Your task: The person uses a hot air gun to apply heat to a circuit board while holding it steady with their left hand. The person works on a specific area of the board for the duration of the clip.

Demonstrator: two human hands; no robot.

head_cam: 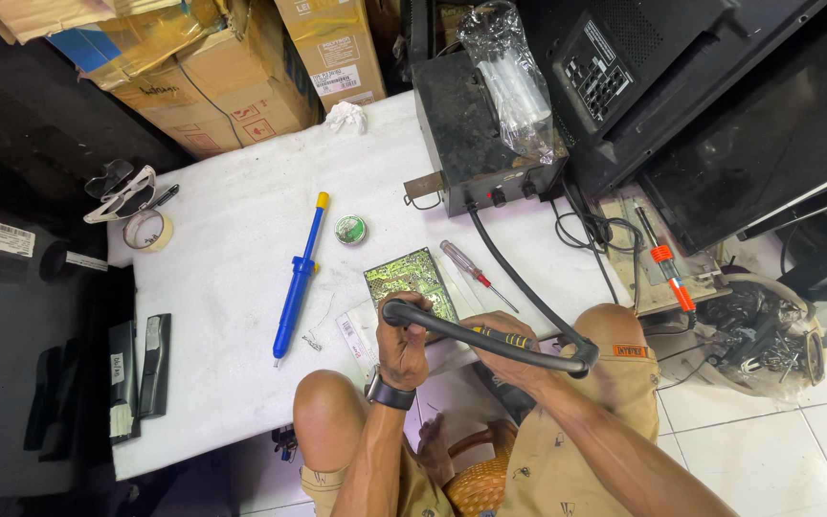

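Both of my hands hold a black hot-air wand (452,332) whose hose runs back to a black station box (476,144). My left hand (402,343), with a dark watch on the wrist, grips the wand's front end. That end sits just over the near edge of a green circuit board (412,276) lying on the white table (232,239). My right hand (509,352) is closed around the handle, where there are yellow markings. My bare knees flank the table's near edge.
A blue and yellow desoldering pump (297,280), a small round green tin (350,229) and a red-tipped screwdriver (471,268) lie around the board. A tape roll (148,230) and glasses (122,191) sit far left. Cardboard boxes (222,77) and black screens (720,105) crowd the back; an orange soldering iron (672,273) is at right.
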